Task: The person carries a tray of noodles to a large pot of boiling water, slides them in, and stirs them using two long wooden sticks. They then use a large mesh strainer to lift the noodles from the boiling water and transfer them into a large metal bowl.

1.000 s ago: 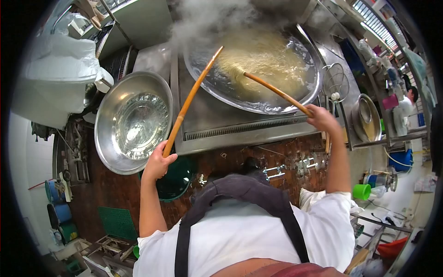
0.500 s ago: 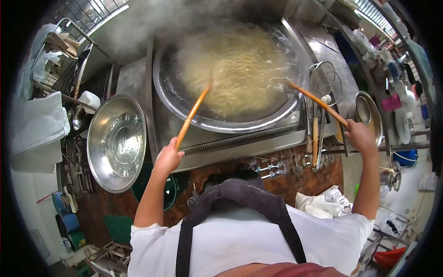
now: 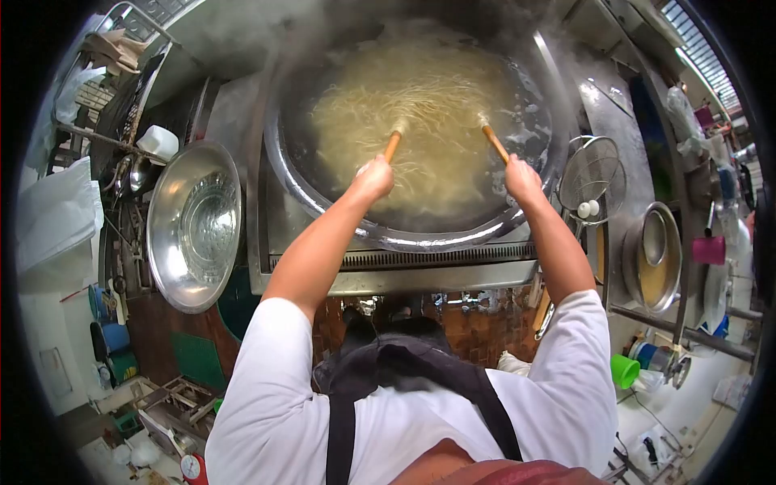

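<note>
Both arms reach out over a large round wok (image 3: pixel 420 241) full of cloudy, steaming water. Pale noodles (image 3: pixel 432 105) float in a loose mass at its middle. My left hand (image 3: pixel 374 178) is closed around a wooden stick (image 3: pixel 393 146), whose far end dips into the noodles. In my right hand (image 3: pixel 522 176) is a second wooden stick (image 3: pixel 495 143), gripped the same way and slanting inward to the noodles' right side. Both tips are under the water and hidden.
A big steel basin (image 3: pixel 194 230) stands left of the stove (image 3: pixel 396 283). To the right lies a wire strainer (image 3: pixel 594 174), with steel bowls (image 3: pixel 653 259) beyond it. Steam drifts over the wok's far side. A green cup (image 3: pixel 624 370) is at lower right.
Both hands have moved forward over the wok and closer together, each still holding its stick. The stick ends have gone farther into the noodles, and the body leans nearer the stove.
</note>
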